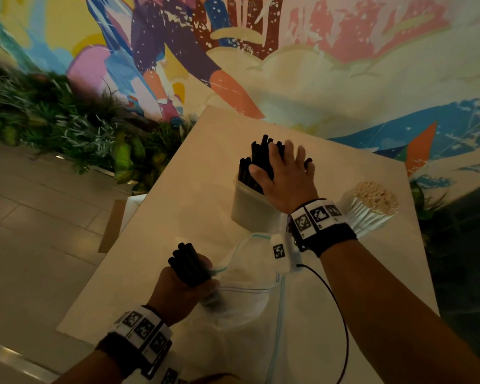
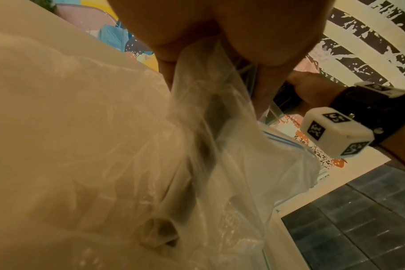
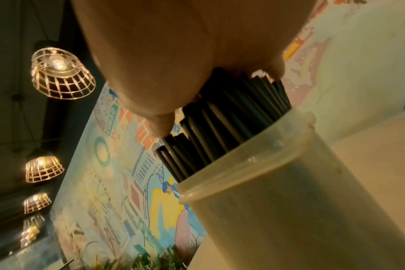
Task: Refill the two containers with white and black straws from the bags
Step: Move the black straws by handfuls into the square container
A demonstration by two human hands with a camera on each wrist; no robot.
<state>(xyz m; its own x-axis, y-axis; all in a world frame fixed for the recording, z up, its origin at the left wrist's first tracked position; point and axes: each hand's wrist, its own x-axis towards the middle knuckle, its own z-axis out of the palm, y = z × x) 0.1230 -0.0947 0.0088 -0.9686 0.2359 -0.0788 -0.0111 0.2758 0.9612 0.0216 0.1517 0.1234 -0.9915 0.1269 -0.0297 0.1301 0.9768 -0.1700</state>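
A translucent container (image 1: pixel 250 209) (image 3: pixel 289 201) stands on the white table (image 1: pixel 178 217), packed with black straws (image 1: pixel 257 159) (image 3: pixel 220 131). My right hand (image 1: pixel 283 176) lies flat on top of those straws, fingers straight. Nearer to me, my left hand (image 1: pixel 180 289) grips a bundle of black straws (image 1: pixel 187 263) together with the neck of a clear zip bag (image 1: pixel 247 281) (image 2: pixel 208 146). The bundle's lower part shows dark through the plastic. A second container (image 1: pixel 369 214) at the right holds white straws (image 1: pixel 376 196).
The table's left edge drops to a tiled floor (image 1: pixel 39 217), with a planter of green leaves (image 1: pixel 67 123) beyond. A painted wall (image 1: pixel 316 65) stands right behind the table. A black cable (image 1: pixel 341 314) hangs from my right wrist over the table.
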